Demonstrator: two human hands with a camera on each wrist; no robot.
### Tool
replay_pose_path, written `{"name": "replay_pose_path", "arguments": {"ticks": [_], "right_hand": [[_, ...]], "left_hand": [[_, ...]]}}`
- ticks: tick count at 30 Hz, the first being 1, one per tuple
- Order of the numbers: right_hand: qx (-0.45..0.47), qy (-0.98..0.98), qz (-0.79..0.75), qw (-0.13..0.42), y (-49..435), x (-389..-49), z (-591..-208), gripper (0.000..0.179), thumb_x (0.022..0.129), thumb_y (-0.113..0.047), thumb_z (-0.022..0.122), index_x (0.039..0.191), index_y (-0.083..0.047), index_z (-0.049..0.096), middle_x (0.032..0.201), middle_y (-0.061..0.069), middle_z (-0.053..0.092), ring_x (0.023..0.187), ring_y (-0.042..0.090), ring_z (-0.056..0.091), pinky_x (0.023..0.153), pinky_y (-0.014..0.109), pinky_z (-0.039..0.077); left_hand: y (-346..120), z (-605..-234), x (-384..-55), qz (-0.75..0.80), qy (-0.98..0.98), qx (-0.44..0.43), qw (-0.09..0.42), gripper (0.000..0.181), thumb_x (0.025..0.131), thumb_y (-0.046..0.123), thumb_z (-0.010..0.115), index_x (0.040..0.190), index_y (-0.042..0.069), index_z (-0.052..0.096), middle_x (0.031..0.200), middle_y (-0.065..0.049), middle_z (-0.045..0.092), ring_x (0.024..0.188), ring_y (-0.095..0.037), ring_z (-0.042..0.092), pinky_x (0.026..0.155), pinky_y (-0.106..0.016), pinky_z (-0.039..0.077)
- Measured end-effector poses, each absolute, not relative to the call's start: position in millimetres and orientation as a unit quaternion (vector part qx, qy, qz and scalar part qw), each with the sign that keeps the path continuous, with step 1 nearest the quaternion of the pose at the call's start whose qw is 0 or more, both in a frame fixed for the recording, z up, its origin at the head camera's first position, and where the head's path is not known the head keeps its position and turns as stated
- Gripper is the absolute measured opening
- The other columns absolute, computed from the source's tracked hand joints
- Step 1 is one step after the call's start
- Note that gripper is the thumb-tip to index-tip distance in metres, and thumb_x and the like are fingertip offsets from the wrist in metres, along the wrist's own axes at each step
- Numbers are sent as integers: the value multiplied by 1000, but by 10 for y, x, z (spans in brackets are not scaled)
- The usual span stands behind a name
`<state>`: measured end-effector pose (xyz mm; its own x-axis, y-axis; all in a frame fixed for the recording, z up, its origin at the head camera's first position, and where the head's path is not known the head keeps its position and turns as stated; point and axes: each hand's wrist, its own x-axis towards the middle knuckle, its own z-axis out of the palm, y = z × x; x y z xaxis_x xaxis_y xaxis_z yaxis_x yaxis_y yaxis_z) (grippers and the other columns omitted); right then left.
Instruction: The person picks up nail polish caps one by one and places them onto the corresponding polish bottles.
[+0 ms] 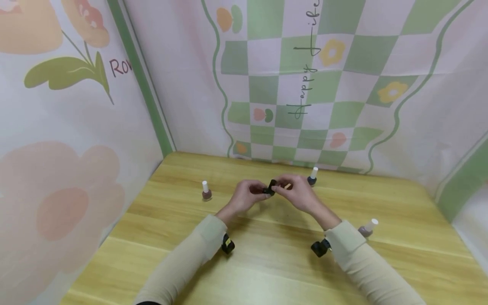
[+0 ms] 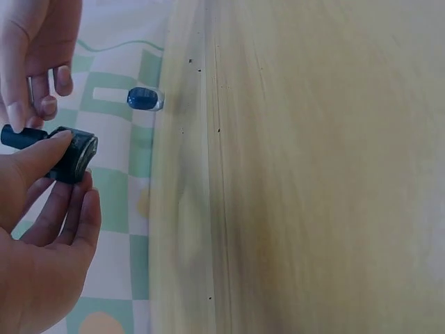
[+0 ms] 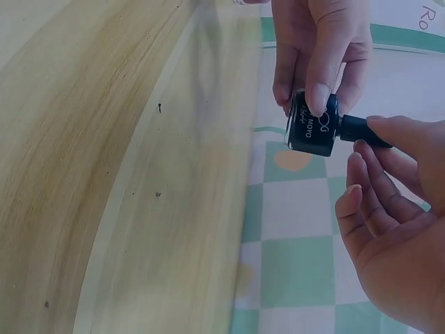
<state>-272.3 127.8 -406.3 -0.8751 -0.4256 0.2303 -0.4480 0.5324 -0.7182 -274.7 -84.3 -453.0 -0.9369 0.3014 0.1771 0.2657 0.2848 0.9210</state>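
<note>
Over the back part of the wooden table, both hands meet at a small black nail polish bottle [image 3: 306, 138]. My left hand [image 1: 245, 195] grips its square glass body between thumb and fingers. From the other side, my right hand [image 1: 299, 192] pinches the black cap [image 3: 358, 130] with thumb and index finger. Cap and bottle stand in line, and the bottle lies tilted nearly sideways in the wrist views. White lettering shows on its face in the right wrist view. Behind the right hand stands a dark blue nail polish bottle [image 1: 312, 179] with a white cap.
A brownish nail polish bottle [image 1: 206, 194] with a white cap stands left of the hands on the table [image 1: 267, 271]. Beside the right sleeve is a mauve nail polish bottle [image 1: 366, 230], partly covered by it. A patterned curtain [image 1: 263, 51] hangs behind the table's far edge.
</note>
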Motion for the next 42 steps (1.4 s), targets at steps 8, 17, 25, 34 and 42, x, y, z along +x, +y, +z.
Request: {"name": "replay_pose_path", "arguments": {"ticks": [8,17,25,34,42], "right_hand": [[226,-877,422,27,1207,-2806,-4119,18,99,-19,71,113,-9,75,103,6,74,92,23,69,78,38,61],[194,-874,444,37,1115,-3019,-4204,22,99,-17,71,116,-5,74,109,13,74,96,27,68,74,38,58],[175,-876,448,34,1015,-3344,-4274,24,100,-18,70,120,-5,73,117,14,72,101,29,66,73,38,55],[191,-869,453,53,879,-3606,-4418,24,99,-12,70,117,3,73,115,21,73,102,35,68,83,46,57],[194,-858,472,61,813,-3743,-4526,20,96,-5,71,112,6,74,109,23,74,95,35,69,76,35,55]], "left_hand": [[-854,-4510,-2795,567,810,151,5,12,90,13,81,101,9,79,95,-2,77,85,-12,70,78,-28,58],[-823,-4558,-2994,548,828,120,-16,14,88,15,83,101,10,79,94,0,77,85,-10,69,79,-27,57],[-800,-4562,-3252,550,830,86,-37,16,88,8,82,102,3,78,99,-10,77,93,-22,73,85,-32,59],[-827,-4647,-3484,526,848,49,-54,19,86,6,83,104,1,77,104,-14,77,99,-27,74,88,-33,59],[-855,-4730,-3603,525,848,45,-61,19,85,2,83,103,-2,77,104,-17,77,99,-30,74,84,-31,60]]}}
